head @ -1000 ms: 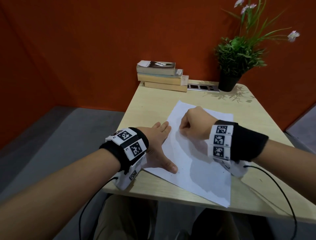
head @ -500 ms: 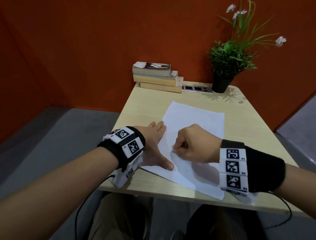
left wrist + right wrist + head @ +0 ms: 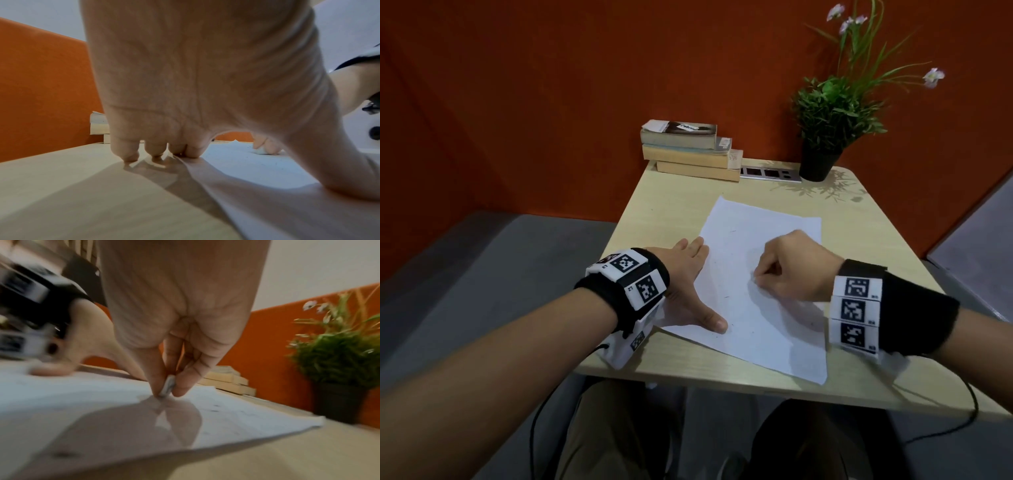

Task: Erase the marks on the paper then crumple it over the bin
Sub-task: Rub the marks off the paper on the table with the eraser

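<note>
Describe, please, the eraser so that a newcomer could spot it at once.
On the wooden table lies one white sheet of paper. The right hand pinches the eraser against it: a small, pale, flat slab, the only loose thing on the sheet.

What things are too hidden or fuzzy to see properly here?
- Bin: in none of the three views.
- Eraser: in the head view the right hand hides it.
- Marks on the paper: too faint and small to read; the right wrist view is blurred.
- Top book: label too small to read.
</note>
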Tool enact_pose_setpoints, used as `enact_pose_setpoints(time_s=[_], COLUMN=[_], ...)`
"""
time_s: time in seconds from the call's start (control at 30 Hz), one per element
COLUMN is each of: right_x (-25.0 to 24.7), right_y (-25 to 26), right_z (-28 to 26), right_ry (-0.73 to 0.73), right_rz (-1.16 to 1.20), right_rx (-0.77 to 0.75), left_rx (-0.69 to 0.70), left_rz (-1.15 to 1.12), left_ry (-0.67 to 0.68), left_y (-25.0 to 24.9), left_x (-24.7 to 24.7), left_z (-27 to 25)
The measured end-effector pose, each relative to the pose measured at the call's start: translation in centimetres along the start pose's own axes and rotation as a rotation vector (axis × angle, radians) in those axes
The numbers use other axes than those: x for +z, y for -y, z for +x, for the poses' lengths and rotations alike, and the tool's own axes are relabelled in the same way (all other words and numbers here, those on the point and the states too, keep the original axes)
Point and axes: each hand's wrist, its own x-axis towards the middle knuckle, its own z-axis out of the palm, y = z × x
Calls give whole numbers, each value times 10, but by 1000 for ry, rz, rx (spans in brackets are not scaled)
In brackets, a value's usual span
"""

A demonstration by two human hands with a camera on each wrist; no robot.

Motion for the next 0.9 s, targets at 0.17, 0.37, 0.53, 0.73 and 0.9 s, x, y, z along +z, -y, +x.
enact_pose_setpoints(time_s=[0.17, 0.37, 0.53, 0.73, 0.9], right_x=[10, -1, -1, 9, -7], right_y=[19, -7, -9, 4, -24], right_z=[-19, -13, -15, -26, -10], right_ry=[25, 7, -38, 27, -65], right_rz=[27, 15, -3, 74, 6], right_rx=[-110, -24, 17, -88, 72], left_rx=[-10, -3, -4, 0, -9], left_rz=[-3, 14, 15, 13, 2], left_ry=[0, 3, -6, 1, -1], left_y=[-1, 0, -2, -1, -3], left_x=[0, 1, 1, 2, 1], left_z=[1, 0, -2, 0, 0])
